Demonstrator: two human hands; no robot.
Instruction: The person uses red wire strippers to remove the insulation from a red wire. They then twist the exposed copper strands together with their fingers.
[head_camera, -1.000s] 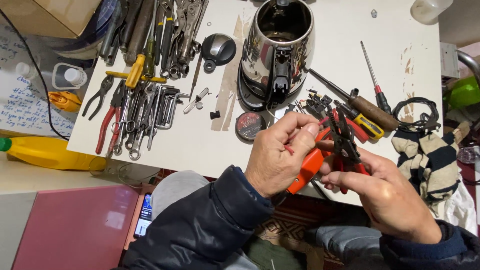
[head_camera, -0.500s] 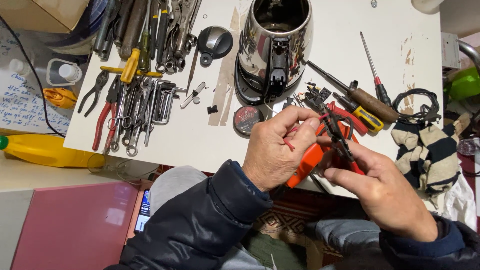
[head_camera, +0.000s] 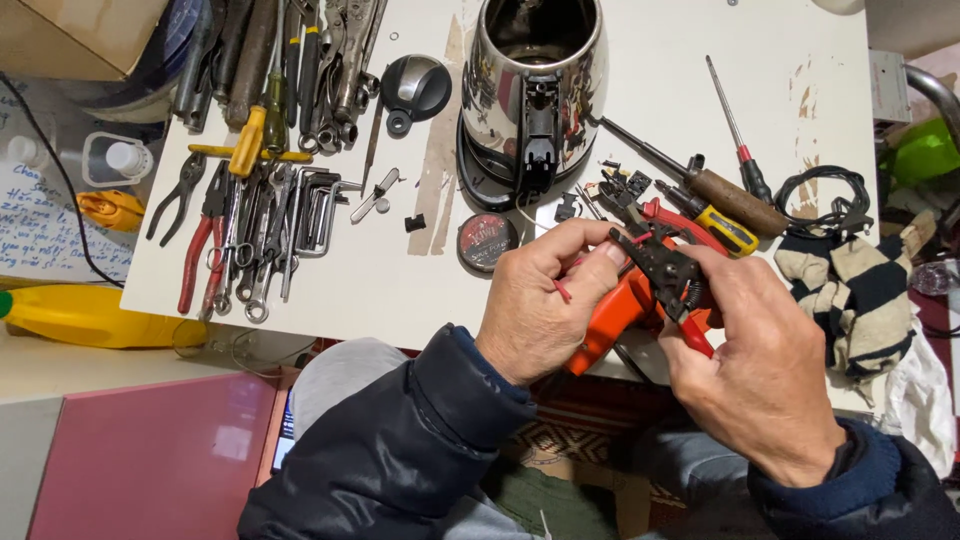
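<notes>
- The left hand pinches a thin red wire between thumb and fingertips, which are closed tight on it; a short end pokes out below the thumb.
- The right hand is wrapped around the red handles of a wire stripper, clamped on them, with its black head pointing at the left fingertips.
- The wire sits just over the near edge of the white table, between both hands, and seems to run into the stripper's head.
- It looks light, limp and easy to kink, so it is best pinched close to the tool; the stripper is stiff and sprung, best held by its handles.
- Both wrists are bent inward and the dark sleeves angle up from below.
- Behind the hands stands a steel kettle, with an orange tool under the hands and screwdrivers to the right.
</notes>
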